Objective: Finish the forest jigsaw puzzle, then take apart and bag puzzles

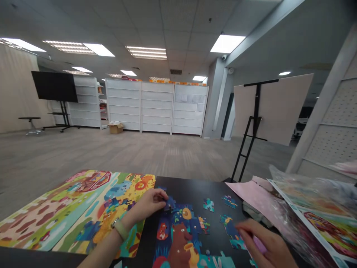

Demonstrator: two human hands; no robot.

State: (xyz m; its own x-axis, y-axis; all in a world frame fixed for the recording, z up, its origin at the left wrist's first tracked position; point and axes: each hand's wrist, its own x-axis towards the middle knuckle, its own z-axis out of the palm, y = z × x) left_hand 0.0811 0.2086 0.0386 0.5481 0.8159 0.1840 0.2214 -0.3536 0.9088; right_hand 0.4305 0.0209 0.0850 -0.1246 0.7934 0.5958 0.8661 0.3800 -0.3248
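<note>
My left hand (153, 204), with a pale green band at its wrist, pinches a dark blue puzzle piece (170, 204) at the upper left edge of a partly joined jigsaw puzzle (178, 238). A brown bear and dark blue ground show on the joined part. My right hand (264, 243) is blurred, its fingers drawn together beside loose blue-and-teal pieces (228, 225). Something small and pink-purple (260, 245) shows among its fingers, its kind unclear. More loose pieces lie near, including a teal one (208, 204) and a colourful one (204, 225).
Two bright picture sheets (92, 208) cover the left of the black table (192, 190). At the right lie pink paper (256, 197), clear plastic wrap and a printed picture (331, 230). Beyond stand an easel board (273, 108), white shelving (156, 108) and a screen (54, 86).
</note>
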